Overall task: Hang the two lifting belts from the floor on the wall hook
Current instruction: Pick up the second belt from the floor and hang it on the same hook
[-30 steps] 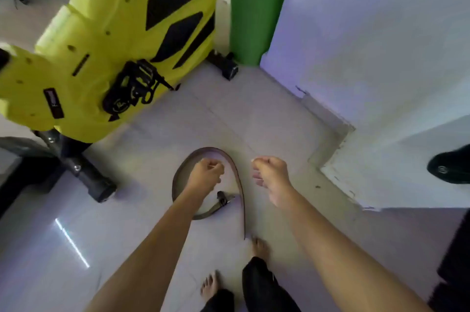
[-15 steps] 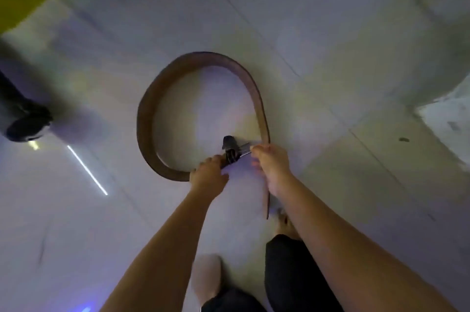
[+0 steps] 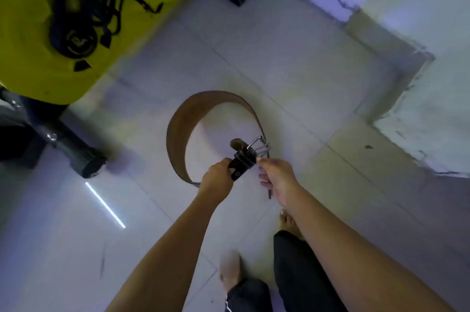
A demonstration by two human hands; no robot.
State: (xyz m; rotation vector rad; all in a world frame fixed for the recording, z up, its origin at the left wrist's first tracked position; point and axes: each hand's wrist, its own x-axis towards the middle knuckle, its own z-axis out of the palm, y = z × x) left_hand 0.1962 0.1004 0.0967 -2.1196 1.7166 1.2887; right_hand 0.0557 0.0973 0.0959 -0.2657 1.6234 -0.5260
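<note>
While both hands (image 3: 216, 179) (image 3: 277, 179) grip the belt (image 3: 178, 138), a yellow machine (image 3: 33, 70) stands near.

Dim, bluish light; a bright glare streak (image 3: 105, 205) crosses the glossy floor (image 3: 254, 57) at 8 o'clock. Motion blur softens everything; edges bend.

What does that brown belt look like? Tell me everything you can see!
The belt is a wide brown strap that looks like leather, curled into an open loop standing on its edge on the pale tiled floor. Its near end is darker and carries a shiny metal buckle with prongs. The left hand grips that dark end just below the buckle, and the right hand touches it with its fingertips beside the buckle. The belt's other end runs straight down under the right hand.
</note>
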